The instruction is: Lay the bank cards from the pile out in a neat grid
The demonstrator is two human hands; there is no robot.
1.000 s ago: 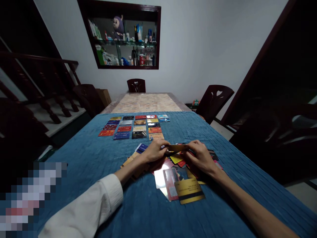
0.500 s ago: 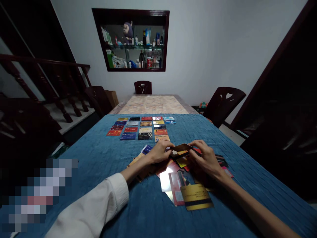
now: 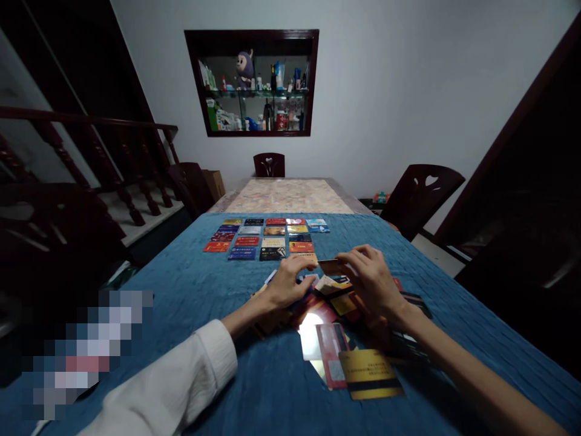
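Note:
A dark-faced card (image 3: 328,266) is pinched by my right hand (image 3: 373,281), tilted nearly edge-on above a loose pile. My left hand (image 3: 288,283) is at the card's left end, thumb and forefinger apart; whether a fingertip still touches the card I cannot tell. Under both hands lie overlapping cards, among them a gold card (image 3: 372,374) with a dark stripe and a pinkish-red card (image 3: 333,357). Part of the pile is hidden by my hands. Beyond them, cards are laid in columns, including a blue card (image 3: 242,253) and a black card (image 3: 272,254).
A blue cloth (image 3: 172,290) covers the near part of the table, with the patterned tabletop (image 3: 285,194) beyond it. Dark wooden chairs stand at the left, the far end and the right (image 3: 422,197). A pixelated patch covers something at lower left.
My left finger and thumb have parted from the card, which my right hand now holds tilted more edge-on. The whole view has shifted slightly, so the scene sits lower and further right.

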